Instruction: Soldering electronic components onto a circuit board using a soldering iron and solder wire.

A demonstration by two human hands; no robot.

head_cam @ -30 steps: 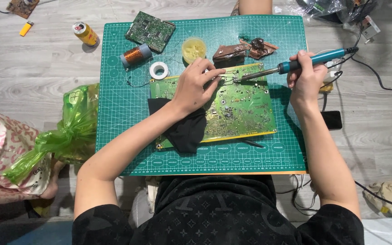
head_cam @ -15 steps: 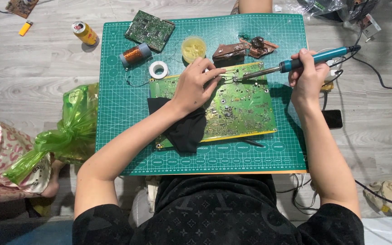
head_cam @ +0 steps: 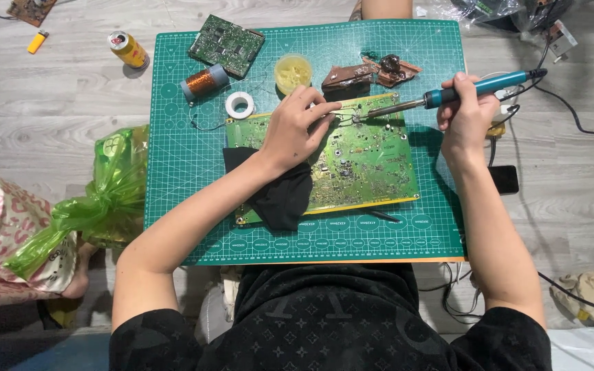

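1. 3 circuit boards: 1 large green circuit board [head_cam: 366, 165] on the cutting mat, 1 smaller dark green board [head_cam: 227, 44] at the mat's far left corner, and 1 brown board [head_cam: 30, 8] on the floor at the top left edge.
2. 1 green cutting mat [head_cam: 187, 165].
3. 1 soldering iron [head_cam: 448, 95] with a blue handle.
4. 2 hands: 1 left hand [head_cam: 293, 130], 1 right hand [head_cam: 467, 113].
5. 1 spool of copper wire [head_cam: 204, 82].
6. 1 white tape roll [head_cam: 240, 105].
7. 1 round yellow tin [head_cam: 293, 71].
8. 1 yellow can [head_cam: 128, 49].
9. 1 yellow lighter [head_cam: 36, 42].
10. 1 black cloth [head_cam: 280, 196].
11. 1 black phone [head_cam: 504, 179].
12. 1 green plastic bag [head_cam: 91, 199].
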